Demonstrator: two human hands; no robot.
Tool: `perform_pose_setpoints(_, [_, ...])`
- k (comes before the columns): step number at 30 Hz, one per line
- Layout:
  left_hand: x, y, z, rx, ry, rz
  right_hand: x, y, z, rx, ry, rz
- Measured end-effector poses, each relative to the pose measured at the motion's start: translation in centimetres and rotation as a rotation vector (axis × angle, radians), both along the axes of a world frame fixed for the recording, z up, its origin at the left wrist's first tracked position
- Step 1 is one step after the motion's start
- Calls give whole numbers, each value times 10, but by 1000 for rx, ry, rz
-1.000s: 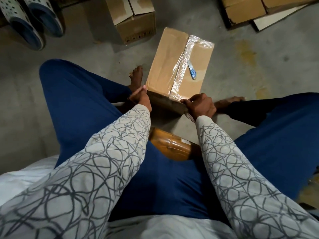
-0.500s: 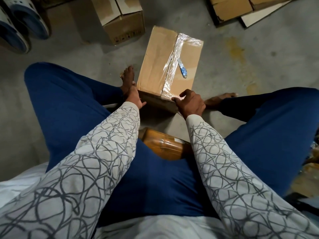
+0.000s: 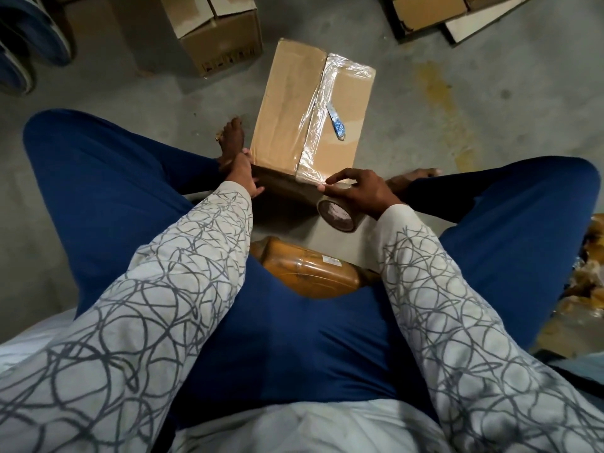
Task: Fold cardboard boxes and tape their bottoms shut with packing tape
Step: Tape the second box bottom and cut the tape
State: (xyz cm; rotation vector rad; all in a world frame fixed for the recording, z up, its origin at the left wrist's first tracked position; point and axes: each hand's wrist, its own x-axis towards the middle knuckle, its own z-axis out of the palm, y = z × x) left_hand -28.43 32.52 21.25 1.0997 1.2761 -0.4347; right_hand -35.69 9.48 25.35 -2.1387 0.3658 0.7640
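Concrete floor (image 3: 457, 125), cardboard box (image 3: 287, 103) lying lengthwise just ahead
Tape strip (image 3: 284, 184) spans its near edge crosswise: left grip (image 3: 243, 173) pinches the end at the left corner, right grip (image 3: 362, 191) clasps the tape roll (image 3: 338, 214) at the right

Blue slippers (image 3: 36, 37) on concrete floor (image 3: 457, 132)
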Motion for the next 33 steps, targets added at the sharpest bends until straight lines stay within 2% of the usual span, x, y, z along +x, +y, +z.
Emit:
perform_pose_setpoints(3, [-3, -4, 7, -13, -22, -20, 3, 2, -2, -74, -11, 35])
perform_pose_setpoints(7, [2, 1, -11, -19, 3, -42, -1, 0, -6, -292, -46, 187])
perform_pose_setpoints(9, [2, 6, -25, -42, -11, -35, -2, -5, -4, -301, -56, 187])
perform_pose_setpoints(11, [-4, 2, -21, -67, -113, -100, -1, -9, -3, -296, -71, 193])
perform_pose_setpoints(14, [-2, -4, -12, -64, -88, -26, -3, -12, -7, -373, -64, 195])
perform_pose_setpoints(17, [0, 1, -22, 80, -80, -138, -11, -15, -13, -539, -40, 132])
perform_pose_setpoints(19, [-6, 8, -35, 81, -151, -283, -13, -15, -16, -587, -66, 103])
perform_pose_setpoints(21, [-12, 10, -37, 34, -181, -392, -9, -14, -16, -599, -84, 64])
perform_pose_setpoints(23, [-10, 8, -34, 58, -149, -398, -5, -13, -17, -576, -77, 5])
perform_pose_setpoints(28, [6, 8, -47, -31, 5, -187, -4, -9, -28, -482, -27, -85])
perform_pose_setpoints(30, [6, 2, -35, -65, -18, -147, -4, -8, -31, -451, -31, -112])
perform_pose_setpoints(33, [3, -3, -32, 58, -66, -142, 0, -11, -35, -427, -11, -129])
